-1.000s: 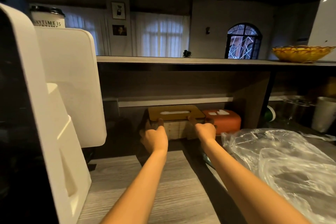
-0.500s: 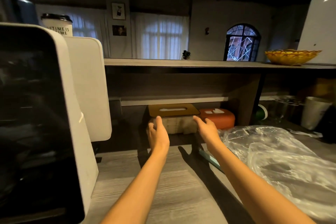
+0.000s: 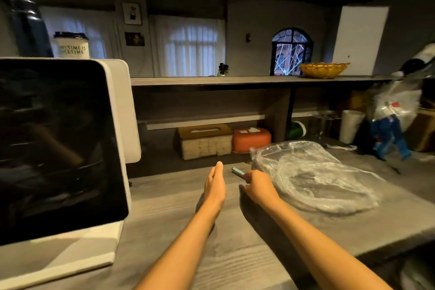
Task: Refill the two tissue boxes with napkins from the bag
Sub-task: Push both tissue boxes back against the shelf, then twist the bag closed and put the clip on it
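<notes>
Tissue boxes sit side by side at the back of the counter (image 3: pixel 235 254), under the shelf (image 3: pixel 235 80): the clear tissue box with the mustard lid (image 3: pixel 204 141) looks packed with napkins, and the orange tissue box (image 3: pixel 251 139) touches or nearly touches its right side. Just in front of the orange one, toward the counter's right edge, lies the clear plastic bag (image 3: pixel 313 176), crumpled and apparently almost spent.

In the head view, the left hand (image 3: pixel 214 183) lies flat with straight fingers, holding nothing. The right hand (image 3: pixel 257 183) has its fingers curled round a small teal object (image 3: pixel 237 172); what it is I cannot tell.

Risk, as I judge it: the loose bag mouth lies close to the right hand, so a careless pull could drag the bag against the orange box, or off the counter's edge.

Half a second ago both hands reached open toward the mustard-lidded box; they have since drawn back to the counter's middle, and the right has taken up the teal object.
</notes>
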Action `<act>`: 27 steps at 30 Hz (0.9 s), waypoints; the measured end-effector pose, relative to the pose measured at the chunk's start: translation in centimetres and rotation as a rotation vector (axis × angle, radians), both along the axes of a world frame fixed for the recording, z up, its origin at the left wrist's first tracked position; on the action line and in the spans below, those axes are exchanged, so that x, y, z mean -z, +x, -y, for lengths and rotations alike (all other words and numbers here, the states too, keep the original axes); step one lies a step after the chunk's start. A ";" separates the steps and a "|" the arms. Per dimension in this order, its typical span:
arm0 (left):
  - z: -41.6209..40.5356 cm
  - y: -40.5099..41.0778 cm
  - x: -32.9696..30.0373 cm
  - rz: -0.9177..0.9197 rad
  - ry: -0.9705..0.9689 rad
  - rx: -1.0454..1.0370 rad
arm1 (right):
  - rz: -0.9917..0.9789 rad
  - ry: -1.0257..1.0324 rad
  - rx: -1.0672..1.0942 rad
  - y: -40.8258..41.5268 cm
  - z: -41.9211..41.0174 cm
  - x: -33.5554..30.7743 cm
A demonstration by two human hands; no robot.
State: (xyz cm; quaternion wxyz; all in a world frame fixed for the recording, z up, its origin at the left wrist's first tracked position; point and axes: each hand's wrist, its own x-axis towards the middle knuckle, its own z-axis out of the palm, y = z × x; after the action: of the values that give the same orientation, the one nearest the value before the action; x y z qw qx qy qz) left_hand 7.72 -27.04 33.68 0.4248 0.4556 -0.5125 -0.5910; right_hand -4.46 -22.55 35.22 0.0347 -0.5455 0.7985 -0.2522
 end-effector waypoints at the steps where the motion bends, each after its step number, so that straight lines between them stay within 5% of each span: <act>1: -0.6 0.0 0.3 0.001 0.003 -0.001 | -0.003 -0.057 0.008 0.1 -0.5 0.0; 7: -5.7 0.9 -1.9 -0.037 0.028 0.046 | -0.179 0.054 0.034 0.5 -2.4 0.1; 10: -6.8 0.9 -2.2 -0.093 0.061 0.046 | -0.118 0.086 0.016 0.7 -3.3 0.2; 13: -7.8 0.2 -2.0 -0.114 0.087 0.057 | 0.138 0.060 -0.028 0.4 -4.6 -0.1; 17: -9.1 -1.9 -2.9 -0.095 0.009 0.140 | 0.897 -0.177 -0.095 -0.1 -8.2 -2.4; 19: -9.6 -3.7 -3.9 -0.112 -0.021 0.213 | 1.058 -0.159 -0.194 -0.5 -10.3 -3.8; 23: -9.8 -7.7 -5.6 -0.135 -0.080 0.358 | 0.981 -0.209 -0.120 -3.9 -12.4 -5.7; 27: -8.7 -11.1 -5.5 0.071 -0.216 0.326 | 0.718 -0.412 0.163 -11.1 -12.4 -6.4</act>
State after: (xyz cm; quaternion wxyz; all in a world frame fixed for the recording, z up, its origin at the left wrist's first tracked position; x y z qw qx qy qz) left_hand -3.36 -18.30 39.23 0.3513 0.3390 -0.6546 -0.5772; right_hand -15.60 -10.16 41.57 0.1810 -0.3537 0.7092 -0.5824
